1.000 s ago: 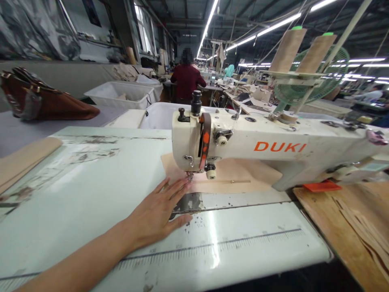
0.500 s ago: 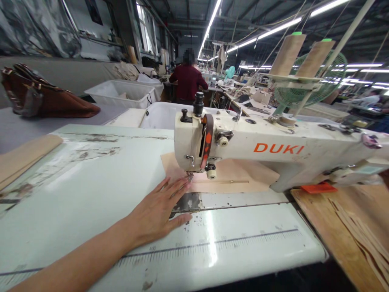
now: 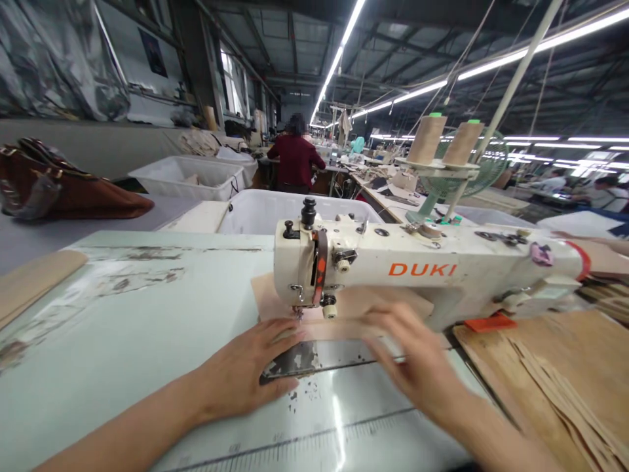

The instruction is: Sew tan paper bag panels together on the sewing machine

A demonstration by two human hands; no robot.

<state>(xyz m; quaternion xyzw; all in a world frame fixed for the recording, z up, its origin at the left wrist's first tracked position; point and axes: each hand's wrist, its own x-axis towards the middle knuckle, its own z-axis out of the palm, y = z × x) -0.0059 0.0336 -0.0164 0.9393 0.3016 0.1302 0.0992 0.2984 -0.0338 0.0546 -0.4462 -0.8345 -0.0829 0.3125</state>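
Under the presser foot [image 3: 298, 313] of a white sewing machine [image 3: 363, 262] lies a flat beige piece [image 3: 334, 332], perhaps leather or fabric. My left hand [image 3: 250, 367] rests with fingers stretched out, their tips on the piece just left of the foot and the thumb apart on the machine bed. Over the piece's right part is my right hand [image 3: 413, 360], somewhat blurred, its fingers reaching forward and its thumb apart at the near edge. It covers part of a narrow slit line there. Whether those fingertips touch the piece I cannot tell.
Beige strips [image 3: 555, 387] lie on a wooden board [image 3: 491, 337] at the right. Thread cones [image 3: 426, 139] stand behind the machine. White bins [image 3: 191, 177], a brown bag [image 3: 73, 187] and a beige stack [image 3: 39, 282] are leftward. A person in dark red [image 3: 295, 160] sits further back.
My right hand has come into view over the right part of the beige piece. My left hand stays beside the presser foot. The camera view has tilted up and shifted right.
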